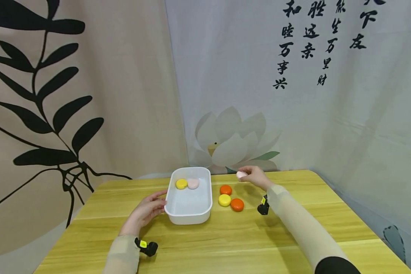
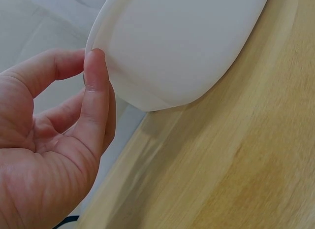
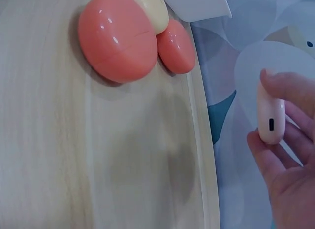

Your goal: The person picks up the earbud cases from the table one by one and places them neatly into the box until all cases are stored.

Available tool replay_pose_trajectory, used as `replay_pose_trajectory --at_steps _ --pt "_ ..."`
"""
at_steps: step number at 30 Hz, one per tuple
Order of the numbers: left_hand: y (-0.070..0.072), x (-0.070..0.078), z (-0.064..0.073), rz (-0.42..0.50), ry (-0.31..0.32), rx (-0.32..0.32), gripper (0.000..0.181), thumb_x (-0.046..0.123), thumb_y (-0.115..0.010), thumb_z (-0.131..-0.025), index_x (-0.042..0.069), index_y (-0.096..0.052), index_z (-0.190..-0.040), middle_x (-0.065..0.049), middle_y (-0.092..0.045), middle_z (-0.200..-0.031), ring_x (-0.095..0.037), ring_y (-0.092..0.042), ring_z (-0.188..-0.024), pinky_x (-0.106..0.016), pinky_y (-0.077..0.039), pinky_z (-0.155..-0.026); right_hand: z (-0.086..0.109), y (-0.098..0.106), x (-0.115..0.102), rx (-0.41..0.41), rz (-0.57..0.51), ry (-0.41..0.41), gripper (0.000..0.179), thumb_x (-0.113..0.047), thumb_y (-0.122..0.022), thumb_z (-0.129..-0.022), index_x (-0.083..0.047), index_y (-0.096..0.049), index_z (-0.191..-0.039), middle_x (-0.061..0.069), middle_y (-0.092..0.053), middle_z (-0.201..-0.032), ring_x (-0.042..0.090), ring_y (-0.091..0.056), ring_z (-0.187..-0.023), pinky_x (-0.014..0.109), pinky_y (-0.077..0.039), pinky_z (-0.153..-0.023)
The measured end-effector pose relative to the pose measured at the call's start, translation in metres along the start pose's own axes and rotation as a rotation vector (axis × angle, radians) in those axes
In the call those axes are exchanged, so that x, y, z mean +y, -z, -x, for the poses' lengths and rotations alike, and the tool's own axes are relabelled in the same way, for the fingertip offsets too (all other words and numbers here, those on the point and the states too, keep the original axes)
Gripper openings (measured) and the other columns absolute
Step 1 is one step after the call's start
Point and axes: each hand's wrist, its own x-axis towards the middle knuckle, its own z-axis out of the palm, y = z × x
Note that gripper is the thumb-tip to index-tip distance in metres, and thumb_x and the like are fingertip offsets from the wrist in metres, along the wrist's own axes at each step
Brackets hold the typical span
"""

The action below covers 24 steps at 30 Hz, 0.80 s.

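Observation:
A white rectangular tub [image 1: 189, 219] with rounded corners stands on the table. My left hand [image 1: 150, 211] pinches its left rim between thumb and fingers; the left wrist view shows the fingertips [image 2: 96, 66] on the tub's wall [image 2: 172, 47]. Inside the tub lie a yellow rounded case [image 1: 181, 184] and a pale pink one [image 1: 193, 183]. My right hand [image 1: 255, 177] holds another pale pink rounded case [image 3: 270, 113] above the table, its edge showing a dark slot. Right of the tub sit two orange cases, one nearer [image 1: 237, 205] and one farther [image 1: 225, 190], with a yellow case [image 1: 224, 200] beside them.
The wooden table [image 1: 198, 251] ends just behind the tub. A hanging cloth [image 1: 226, 95] printed with leaves, a lotus and writing stands behind it. Black wrist cameras sit on both wrists, the left one [image 1: 147, 247] close above the table.

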Motion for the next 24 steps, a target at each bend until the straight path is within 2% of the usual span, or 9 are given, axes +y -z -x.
replay_pose_trajectory --at_steps 17,24 --pt "0.0 0.0 0.001 -0.003 0.004 -0.001 0.058 0.004 -0.058 -0.095 -0.003 -0.033 -0.147 -0.021 -0.06 -0.112 -0.018 -0.063 -0.083 -0.026 -0.055 -0.077 -0.003 -0.002 -0.006 -0.007 0.016 -0.02 0.045 -0.009 -0.073 -0.085 0.003 -0.061 -0.127 0.019 -0.062 -0.121 0.029 -0.058 -0.103 0.041 -0.05 -0.089" --pt "0.0 0.002 -0.001 -0.012 0.006 0.002 0.055 0.003 -0.055 -0.096 -0.004 -0.033 -0.147 -0.024 -0.059 -0.114 -0.02 -0.062 -0.085 -0.027 -0.055 -0.078 -0.01 0.0 -0.011 0.008 0.045 0.019 0.043 -0.01 -0.074 -0.084 0.0 -0.064 -0.124 0.018 -0.062 -0.121 0.029 -0.058 -0.103 0.041 -0.05 -0.089"
